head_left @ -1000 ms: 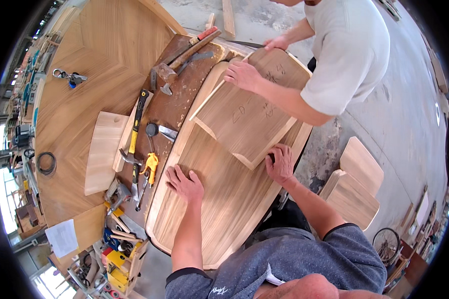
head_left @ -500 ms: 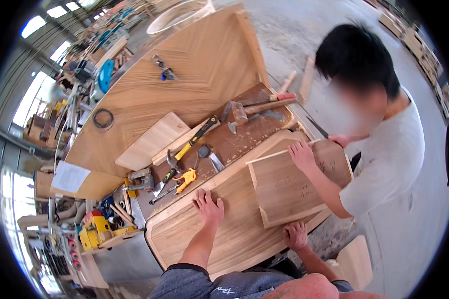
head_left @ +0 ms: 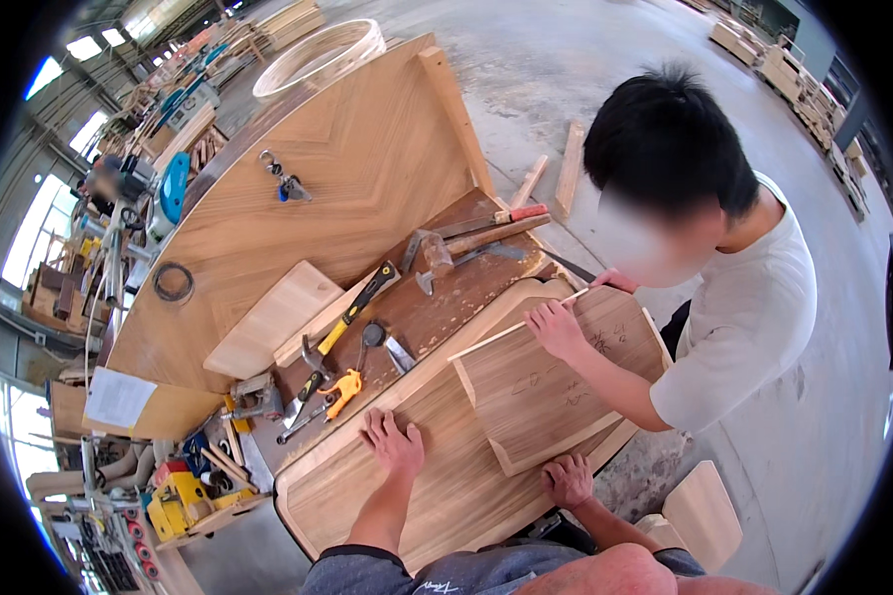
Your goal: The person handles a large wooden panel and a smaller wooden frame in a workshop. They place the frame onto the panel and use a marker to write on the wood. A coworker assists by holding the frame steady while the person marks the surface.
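Note:
A long wooden panel [head_left: 407, 511] with a pale raised border lies across the front of the bench. My left hand [head_left: 394, 443] rests palm down on its far border, fingers spread. At the panel's near edge, my right hand [head_left: 569, 482] has its fingers bent over the wood, just beside the corner of a smaller board. That smaller wooden board [head_left: 556, 382], with dark handwriting and light edge strips, lies on the right part of the long panel. A co-worker's hand [head_left: 558, 329] presses on its far edge; the co-worker's other hand [head_left: 617, 282] is by its far right corner.
Beyond the panel, a brown work surface [head_left: 446, 307] carries a claw hammer [head_left: 357, 312], a wooden-handled hammer [head_left: 437, 256], an orange air blow gun [head_left: 344, 394] and a nail gun [head_left: 255, 399]. A large veneered panel [head_left: 318, 218] stands behind. The co-worker [head_left: 734, 268] leans in from the right.
The whole scene has shifted left and slightly down in my view. Both my hands keep their places on the long panel, and the co-worker's hands stay at the smaller board.

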### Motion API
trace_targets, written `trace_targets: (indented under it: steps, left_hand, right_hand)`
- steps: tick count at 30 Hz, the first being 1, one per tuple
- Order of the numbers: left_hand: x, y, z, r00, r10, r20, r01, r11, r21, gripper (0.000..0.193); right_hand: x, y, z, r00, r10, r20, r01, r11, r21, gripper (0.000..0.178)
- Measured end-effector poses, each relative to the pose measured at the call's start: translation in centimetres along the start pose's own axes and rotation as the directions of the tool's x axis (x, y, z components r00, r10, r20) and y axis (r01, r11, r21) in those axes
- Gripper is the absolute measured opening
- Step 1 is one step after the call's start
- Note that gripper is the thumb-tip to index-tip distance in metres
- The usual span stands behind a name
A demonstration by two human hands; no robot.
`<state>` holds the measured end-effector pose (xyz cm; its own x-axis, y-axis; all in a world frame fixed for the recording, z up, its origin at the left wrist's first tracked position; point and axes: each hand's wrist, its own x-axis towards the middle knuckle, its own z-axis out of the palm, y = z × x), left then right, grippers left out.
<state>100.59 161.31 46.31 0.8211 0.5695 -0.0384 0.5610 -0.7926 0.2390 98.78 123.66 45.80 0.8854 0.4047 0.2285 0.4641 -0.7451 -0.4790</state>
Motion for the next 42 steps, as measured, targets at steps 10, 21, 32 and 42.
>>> trace_targets:
  steps: [10, 21, 32, 42]
  left_hand:
    - [0.5, -0.6, -0.1, 0.998, 0.061, -0.033, -0.06, 0.998, 0.019, 0.063]
    - [-0.3, -1.3, 1.5, 0.997, 0.078, -0.029, -0.074, 0.99, 0.123, 0.063]
    - [0.3, -1.7, 1.5, 0.996, 0.086, -0.029, -0.082, 0.991, 0.109, 0.064]
    - [0.1, -1.1, 1.2, 0.998, 0.069, -0.012, -0.067, 0.991, 0.111, 0.064]
  right_hand:
    - [0.1, -0.9, 0.4, 0.999, 0.012, -0.051, -0.014, 0.999, -0.03, 0.014]
    - [-0.2, 0.0, 0.5, 0.999, 0.047, 0.008, -0.047, 0.999, -0.008, 0.014]
    - [0.4, -0.5, 0.5, 0.999, 0.04, -0.028, -0.04, 0.999, 0.003, 0.017]
    - [0.5, -0.6, 0.3, 0.999, 0.049, -0.021, -0.049, 0.999, -0.008, 0.021]
